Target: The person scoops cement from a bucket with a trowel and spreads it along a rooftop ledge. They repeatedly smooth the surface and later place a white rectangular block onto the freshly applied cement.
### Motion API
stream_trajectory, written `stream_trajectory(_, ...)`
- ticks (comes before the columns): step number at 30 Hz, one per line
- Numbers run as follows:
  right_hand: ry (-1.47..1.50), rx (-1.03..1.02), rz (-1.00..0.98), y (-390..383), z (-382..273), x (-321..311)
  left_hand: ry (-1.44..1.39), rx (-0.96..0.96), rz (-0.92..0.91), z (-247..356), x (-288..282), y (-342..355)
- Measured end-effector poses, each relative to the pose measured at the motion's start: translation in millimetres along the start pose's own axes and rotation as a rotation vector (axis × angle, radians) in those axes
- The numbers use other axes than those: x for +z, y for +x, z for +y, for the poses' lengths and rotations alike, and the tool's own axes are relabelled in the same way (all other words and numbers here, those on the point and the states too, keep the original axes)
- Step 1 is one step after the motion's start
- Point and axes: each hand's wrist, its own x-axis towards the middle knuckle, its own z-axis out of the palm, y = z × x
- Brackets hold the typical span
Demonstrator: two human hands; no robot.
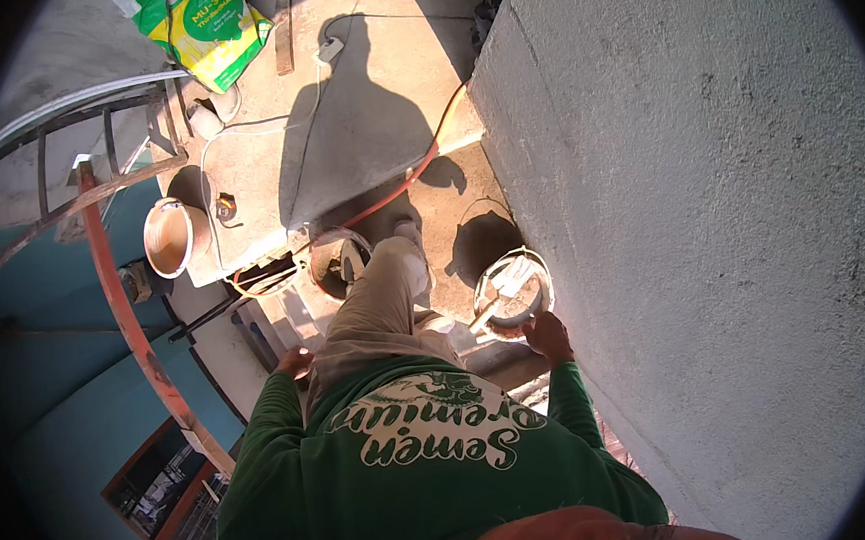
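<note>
My left hand point(295, 362) is beside my left thigh, fingers curled; what they hold, if anything, is hidden. My right hand point(547, 337) is low beside the wall, fingers curled at the near rim of a pale bucket point(544, 287); I cannot tell whether it touches it. A flat tool with a light handle point(488, 311) rests across that bucket, over grey material. A second bucket point(329, 277), partly behind my leg, holds something I cannot make out. My legs point(384, 288) stand between the two buckets.
A rough grey wall point(697, 181) fills the right. A concrete ledge point(256, 182) carries cables, an orange hose point(411, 181), a tilted bucket point(165, 239), a green-yellow sack point(211, 40) and a wooden strip point(283, 30). A red railing point(131, 331) runs along the left beside steps point(286, 320).
</note>
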Motion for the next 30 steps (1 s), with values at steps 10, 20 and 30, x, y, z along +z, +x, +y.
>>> stream_trajectory(10, -0.046, 0.140, 0.560, 43.4, -148.2, -253.2, -0.748, 0.324, 0.195, 83.9, -107.6, -72.1)
stream_trajectory(20, 0.049, 0.317, 0.500, 57.4, -154.9, -248.5, -0.106, 0.429, 0.563, 159.6, -275.9, -100.3)
stream_trajectory(30, 1.086, 0.419, -0.026, 185.7, -228.4, -291.9, -0.152, 0.772, 0.542, 436.7, -457.2, -103.3)
